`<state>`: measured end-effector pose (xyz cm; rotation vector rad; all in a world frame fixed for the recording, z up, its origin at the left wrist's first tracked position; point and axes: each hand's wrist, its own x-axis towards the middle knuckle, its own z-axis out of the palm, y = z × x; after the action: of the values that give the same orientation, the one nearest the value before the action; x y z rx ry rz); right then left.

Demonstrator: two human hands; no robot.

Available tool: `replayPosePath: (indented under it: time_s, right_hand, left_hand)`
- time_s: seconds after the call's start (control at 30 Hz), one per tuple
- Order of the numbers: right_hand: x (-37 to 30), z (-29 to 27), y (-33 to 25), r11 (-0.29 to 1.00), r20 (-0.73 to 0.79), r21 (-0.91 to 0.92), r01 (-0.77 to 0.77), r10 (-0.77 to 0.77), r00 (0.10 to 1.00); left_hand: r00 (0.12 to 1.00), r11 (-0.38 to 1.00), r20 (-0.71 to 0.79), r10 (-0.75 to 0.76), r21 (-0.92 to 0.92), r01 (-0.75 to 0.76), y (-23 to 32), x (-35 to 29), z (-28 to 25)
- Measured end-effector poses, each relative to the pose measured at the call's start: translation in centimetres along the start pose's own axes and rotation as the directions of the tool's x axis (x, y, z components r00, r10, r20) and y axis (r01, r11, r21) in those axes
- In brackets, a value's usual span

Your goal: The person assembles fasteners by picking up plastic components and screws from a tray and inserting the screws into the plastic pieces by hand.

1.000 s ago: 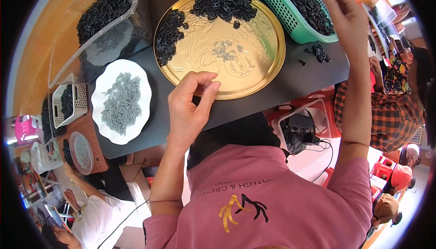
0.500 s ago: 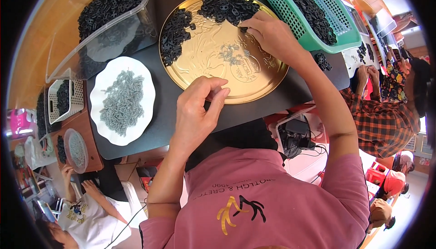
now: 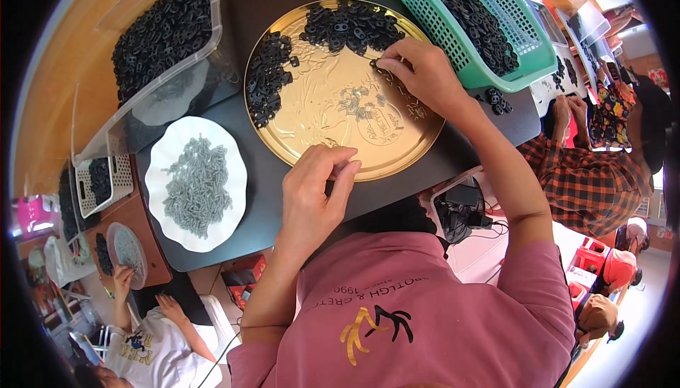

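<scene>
A round gold tray [image 3: 319, 115] lies on the dark table, with heaps of small black two-holed plastic pieces [image 3: 352, 27] along its far and left rim. Small clear-grey pins [image 3: 360, 103] are scattered near its middle. My right hand [image 3: 425, 76] reaches over the tray's right side, thumb and forefinger pinched on a small black plastic piece [image 3: 375, 65]. At the near rim my left hand [image 3: 312, 193] has thumb and forefinger brought together; whatever is between them is too small to make out. Left of the tray, a white wavy-edged plate [image 3: 159, 211] bears a pile of similar pins.
A green perforated basket [image 3: 460, 73] of black pieces stands at the far right; a clear plastic box [image 3: 216, 20] of them stands far left. Several loose black pieces [image 3: 498, 101] lie beside the basket. Other people work at tables left [image 3: 159, 338] and right [image 3: 581, 183].
The tray, plate and table sit slightly lower in the picture. My right hand, with the black piece, has shifted down with the tray. My left hand keeps its pinch.
</scene>
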<state>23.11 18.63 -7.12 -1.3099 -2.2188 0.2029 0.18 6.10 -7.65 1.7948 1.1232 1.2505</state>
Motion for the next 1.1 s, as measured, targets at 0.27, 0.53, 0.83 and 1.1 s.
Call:
replayPosePath:
  time_s: [0.27, 0.53, 0.83, 1.1]
  right_hand:
    - [-0.2, -1.7, -1.9, 0.706, 0.254, 0.500, -0.501, 0.433, 0.865]
    - [-1.7, -3.2, -7.0, 0.340, 0.538, 0.732, -0.590, 0.242, 0.807]
    - [-4.4, -2.6, -9.2, 0.144, 0.669, 0.707, -0.692, 0.182, 0.721]
    - [-4.4, -2.3, -8.6, 0.126, 0.678, 0.687, -0.716, 0.246, 0.693]
  left_hand:
    - [0.999, 1.000, -0.009, -0.031, -0.007, 0.031, -0.1, 0.1, -0.1]
    - [0.995, 0.999, -0.086, -0.043, 0.008, 0.044, 0.8, 0.4, -0.5]
    - [0.972, 0.950, -0.058, 0.226, 0.233, -0.207, 1.2, 1.6, -0.5]
    - [0.973, 0.939, -0.018, 0.229, 0.268, -0.216, 0.8, 2.2, 0.1]
